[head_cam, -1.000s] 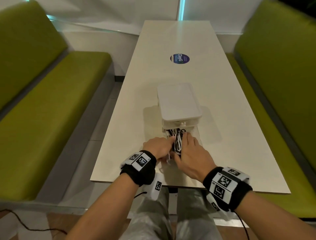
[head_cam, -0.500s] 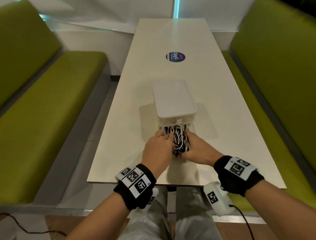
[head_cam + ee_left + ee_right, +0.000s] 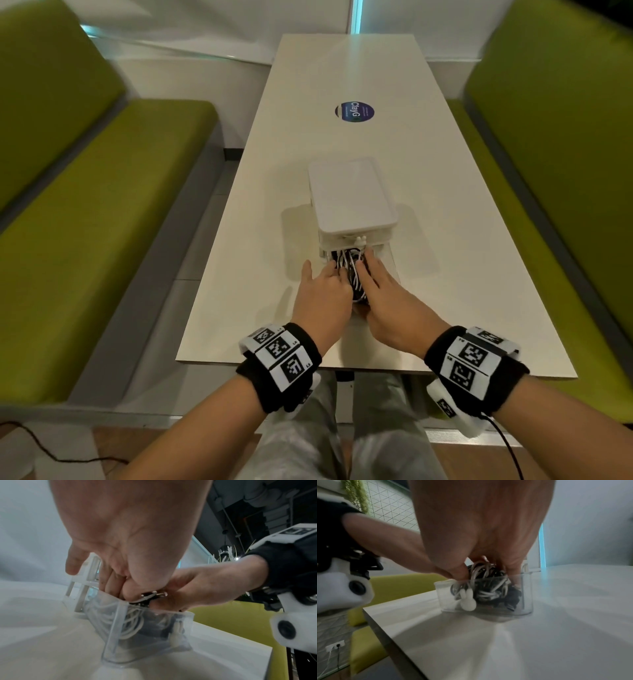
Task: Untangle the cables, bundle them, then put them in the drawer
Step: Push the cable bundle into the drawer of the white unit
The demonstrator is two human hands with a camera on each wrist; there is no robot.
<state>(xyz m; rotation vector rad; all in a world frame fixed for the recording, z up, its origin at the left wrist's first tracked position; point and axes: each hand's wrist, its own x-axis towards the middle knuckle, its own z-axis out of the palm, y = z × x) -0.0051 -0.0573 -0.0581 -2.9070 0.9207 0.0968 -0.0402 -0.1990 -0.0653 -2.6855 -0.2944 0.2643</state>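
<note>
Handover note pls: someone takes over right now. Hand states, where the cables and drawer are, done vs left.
Left hand: fingers down among the cables, pressing them into the drawer; whether it grips them can't be told.
Right hand: same from the other side, fingers straight on the bundle.
Drawer: clear, pulled out of the white drawer unit toward the table's near edge.
Done: black and white cables are bundled and mostly inside the drawer.
Left: tuck in the loops above the rim, withdraw both hands, push the drawer shut.
</note>
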